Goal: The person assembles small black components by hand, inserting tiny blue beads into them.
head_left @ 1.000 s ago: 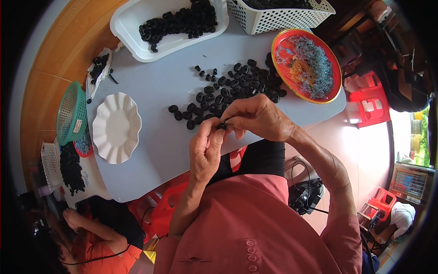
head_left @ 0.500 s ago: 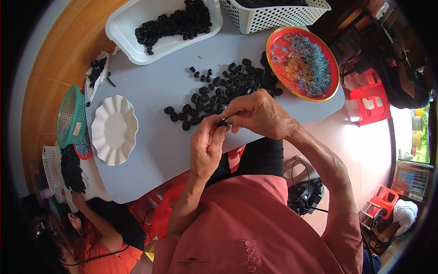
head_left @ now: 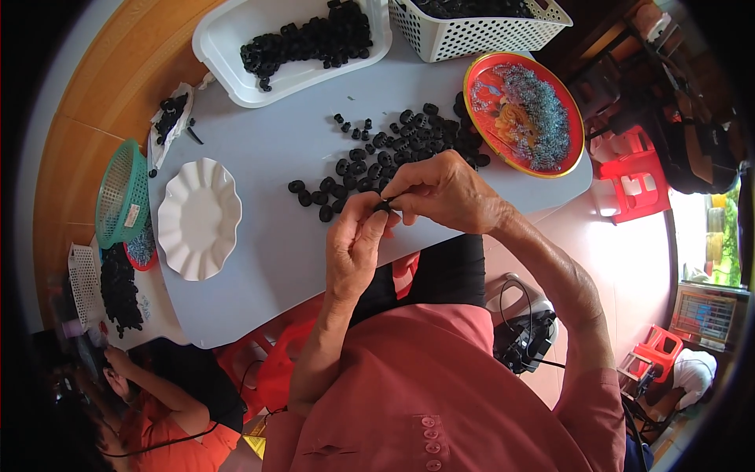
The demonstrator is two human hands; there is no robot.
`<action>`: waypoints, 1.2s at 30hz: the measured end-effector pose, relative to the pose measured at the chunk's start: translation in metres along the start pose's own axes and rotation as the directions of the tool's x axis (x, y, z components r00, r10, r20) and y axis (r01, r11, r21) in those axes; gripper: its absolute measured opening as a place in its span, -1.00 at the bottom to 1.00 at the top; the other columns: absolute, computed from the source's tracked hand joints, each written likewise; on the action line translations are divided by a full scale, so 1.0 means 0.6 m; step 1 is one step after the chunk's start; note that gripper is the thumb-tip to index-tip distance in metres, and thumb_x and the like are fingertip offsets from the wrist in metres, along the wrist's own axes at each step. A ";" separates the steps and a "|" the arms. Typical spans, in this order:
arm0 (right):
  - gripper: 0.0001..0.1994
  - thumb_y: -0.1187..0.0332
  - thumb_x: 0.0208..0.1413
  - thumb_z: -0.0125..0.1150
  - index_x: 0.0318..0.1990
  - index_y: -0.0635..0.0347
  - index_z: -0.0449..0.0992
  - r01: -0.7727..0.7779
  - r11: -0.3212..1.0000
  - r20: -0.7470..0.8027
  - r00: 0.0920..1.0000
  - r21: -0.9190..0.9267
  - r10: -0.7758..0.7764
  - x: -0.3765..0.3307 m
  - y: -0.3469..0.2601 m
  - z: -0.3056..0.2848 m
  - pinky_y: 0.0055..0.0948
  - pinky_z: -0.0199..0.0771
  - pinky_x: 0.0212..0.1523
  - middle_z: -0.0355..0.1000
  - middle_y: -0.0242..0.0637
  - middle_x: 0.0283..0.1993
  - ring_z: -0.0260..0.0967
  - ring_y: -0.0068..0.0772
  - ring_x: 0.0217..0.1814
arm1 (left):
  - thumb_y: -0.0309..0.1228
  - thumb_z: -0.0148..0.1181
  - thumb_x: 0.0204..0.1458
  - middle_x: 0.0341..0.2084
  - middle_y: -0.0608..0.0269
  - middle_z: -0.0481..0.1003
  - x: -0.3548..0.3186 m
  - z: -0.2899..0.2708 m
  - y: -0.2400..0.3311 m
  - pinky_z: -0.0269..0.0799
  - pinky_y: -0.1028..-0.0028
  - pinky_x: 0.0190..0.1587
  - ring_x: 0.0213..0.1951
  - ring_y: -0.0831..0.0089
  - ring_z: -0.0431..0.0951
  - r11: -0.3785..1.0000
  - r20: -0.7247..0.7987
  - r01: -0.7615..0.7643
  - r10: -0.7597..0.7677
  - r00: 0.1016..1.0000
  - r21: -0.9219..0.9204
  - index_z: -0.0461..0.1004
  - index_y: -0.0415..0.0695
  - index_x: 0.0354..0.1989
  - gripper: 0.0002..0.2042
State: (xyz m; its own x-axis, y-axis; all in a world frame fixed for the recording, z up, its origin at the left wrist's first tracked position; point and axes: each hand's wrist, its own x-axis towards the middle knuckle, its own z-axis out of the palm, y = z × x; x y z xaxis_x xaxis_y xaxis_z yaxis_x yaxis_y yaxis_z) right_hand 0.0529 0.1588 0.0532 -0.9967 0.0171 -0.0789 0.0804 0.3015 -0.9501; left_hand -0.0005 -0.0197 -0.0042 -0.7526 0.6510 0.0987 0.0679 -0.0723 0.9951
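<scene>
Head view: the left hand (head_left: 354, 250) and right hand (head_left: 454, 197) together pinch a small black part (head_left: 382, 207) near the table's (head_left: 271, 236) front edge, its long axis and direction mostly hidden. Bare tabletop lies leftward, toward the white plate (head_left: 200, 219).

There are the wearer's two hands (head_left: 355, 250) (head_left: 456, 197), one scalloped plate (head_left: 200, 219), one tub (head_left: 228, 49).

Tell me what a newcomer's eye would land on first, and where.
Probably the round red tray at the right end of the table, spread with bluish, glassy-looking pieces. Next, the scattered black parts mid-table, just beyond the left hand and right hand, whose fingertips meet at a small black part. The white scalloped plate stands out toward the left.
</scene>
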 end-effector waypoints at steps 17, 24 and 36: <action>-0.88 0.55 -0.04 0.15 -0.35 0.35 0.59 -0.041 0.999 0.011 0.999 0.013 0.041 0.004 -0.004 -0.003 -0.52 0.51 -0.37 0.51 -0.23 -0.54 0.51 -0.52 -0.47 | -0.46 0.04 0.20 -0.47 0.32 0.49 0.000 0.008 -0.002 0.35 0.59 -0.41 -0.49 0.61 0.39 0.987 -0.004 -0.092 0.093 0.996 0.130 0.38 -0.24 -0.17 -0.88; -0.90 0.57 -0.02 0.15 -0.34 0.34 0.58 0.058 0.994 -0.017 0.998 -0.098 -0.060 0.002 0.001 0.002 -0.53 0.52 -0.38 0.53 -0.23 -0.52 0.54 -0.52 -0.44 | -0.48 0.02 0.20 -0.50 0.33 0.47 -0.001 0.009 -0.005 0.34 0.59 -0.42 -0.50 0.61 0.39 0.990 -0.006 -0.078 0.079 0.997 0.121 0.38 -0.24 -0.17 -0.89; -0.87 0.58 0.01 0.18 -0.28 0.33 0.59 0.023 0.999 -0.035 0.999 -0.046 -0.025 -0.003 0.005 0.004 -0.56 0.52 -0.36 0.54 -0.27 -0.51 0.53 -0.56 -0.43 | -0.35 0.03 0.23 -0.51 0.38 0.43 0.000 0.010 -0.010 0.31 0.60 -0.39 -0.48 0.63 0.36 0.985 -0.013 -0.111 0.113 0.993 0.134 0.40 -0.22 -0.17 -0.83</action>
State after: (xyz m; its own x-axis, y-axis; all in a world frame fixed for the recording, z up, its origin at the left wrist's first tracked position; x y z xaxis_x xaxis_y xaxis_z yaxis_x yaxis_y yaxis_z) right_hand 0.0553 0.1574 0.0496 -0.9981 0.0433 -0.0444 0.0567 0.3454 -0.9367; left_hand 0.0031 -0.0150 -0.0099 -0.7482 0.6291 0.2107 0.2378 -0.0422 0.9704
